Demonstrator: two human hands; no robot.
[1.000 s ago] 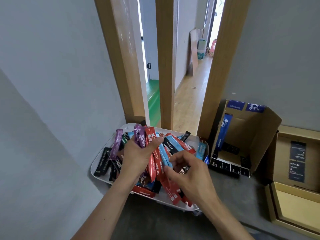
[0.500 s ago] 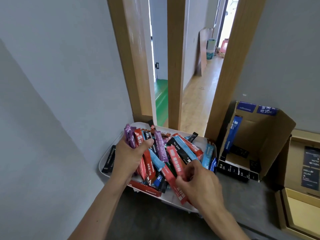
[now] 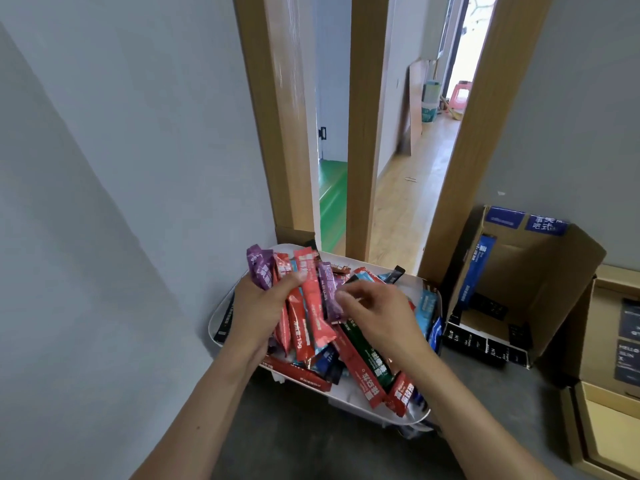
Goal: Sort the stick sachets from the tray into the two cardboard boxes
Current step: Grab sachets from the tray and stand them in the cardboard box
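A white tray (image 3: 372,408) on the floor holds a heap of stick sachets (image 3: 367,365) in red, blue, green, black and purple. My left hand (image 3: 258,308) grips a fanned bunch of red and purple sachets (image 3: 304,306) upright over the tray's left side. My right hand (image 3: 379,315) hovers over the middle of the heap and pinches the lower part of a purple sachet (image 3: 329,289) beside the bunch. An open cardboard box (image 3: 554,289) stands right of the tray with a blue sachet (image 3: 476,271) leaning inside. A second cardboard box (image 3: 613,427) lies at the far right edge.
Grey walls close in on the left and behind the boxes. Wooden door frames (image 3: 363,133) stand just behind the tray, with a corridor beyond. Dark grey floor (image 3: 311,438) lies in front of the tray.
My right hand has risen from the heap's near side toward the bunch and now pinches a purple sachet. The left hand's bunch has gained another red sachet. The view has shifted slightly.
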